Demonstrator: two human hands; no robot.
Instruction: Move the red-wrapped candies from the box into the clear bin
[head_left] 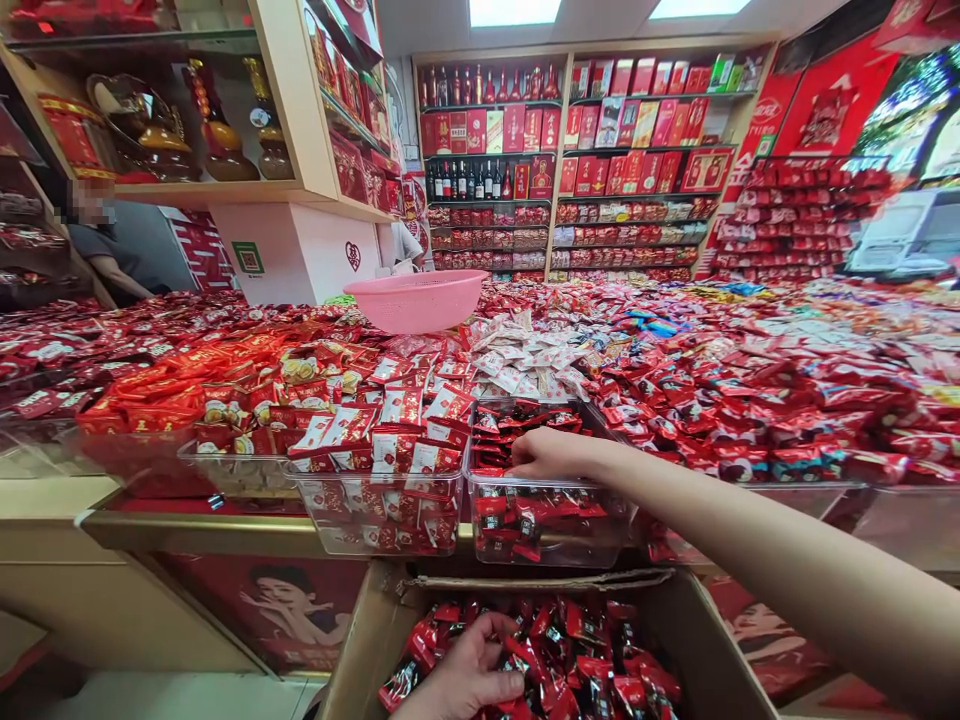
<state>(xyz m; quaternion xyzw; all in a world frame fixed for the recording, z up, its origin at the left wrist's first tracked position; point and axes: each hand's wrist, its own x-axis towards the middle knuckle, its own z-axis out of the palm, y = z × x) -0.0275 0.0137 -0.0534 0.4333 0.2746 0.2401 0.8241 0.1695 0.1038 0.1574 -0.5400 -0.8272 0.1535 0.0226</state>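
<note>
In the head view, a cardboard box at the bottom holds many red and black candy packets. My left hand reaches into it, its fingers curved and apart against the packets. Above the box, a clear plastic bin is partly filled with similar red and black packets. My right hand is inside this bin's top, near its front rim, fingers bent downward; its fingertips are hidden, and anything between them cannot be made out. A neighbouring bin of white and red packets stands to the left.
A pink basket rests on the heaped candy behind the bins. More packets spread across the counter on both sides. Shelves of bottles and boxes stand behind. A person is at the far left.
</note>
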